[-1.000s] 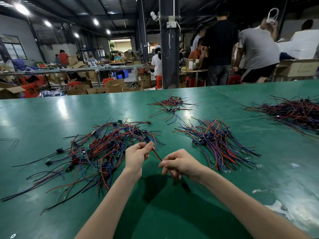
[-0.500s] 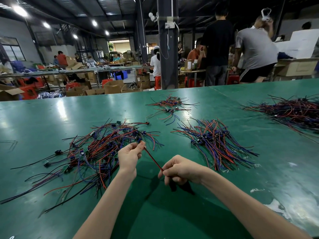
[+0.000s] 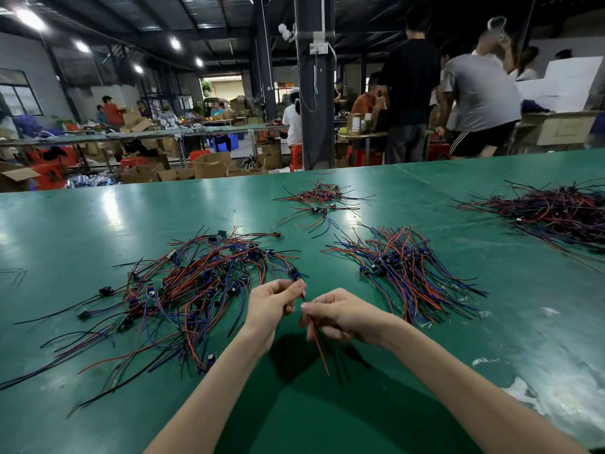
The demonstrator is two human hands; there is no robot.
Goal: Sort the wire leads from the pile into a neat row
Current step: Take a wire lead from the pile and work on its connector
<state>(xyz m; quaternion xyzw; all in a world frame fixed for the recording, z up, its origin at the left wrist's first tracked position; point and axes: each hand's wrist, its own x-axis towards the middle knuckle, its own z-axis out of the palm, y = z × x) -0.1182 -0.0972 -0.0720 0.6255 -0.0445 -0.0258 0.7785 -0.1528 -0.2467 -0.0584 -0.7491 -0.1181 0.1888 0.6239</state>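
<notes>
Just below frame centre, the left hand (image 3: pixel 273 306) pinches the upper end of a red wire lead (image 3: pixel 319 350) between thumb and fingertips, while the right hand (image 3: pixel 343 317) curls its fingers round the same lead, its free end hanging toward the green table (image 3: pixel 98 224). The tangled pile (image 3: pixel 196 290) lies at centre left, a tidier bundle of leads (image 3: pixel 406 270) at centre right.

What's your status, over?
Left hand, right hand pinching one thin red wire lead. Tangled red-blue-black pile left, aligned bundle right. Nothing in the way.
</notes>
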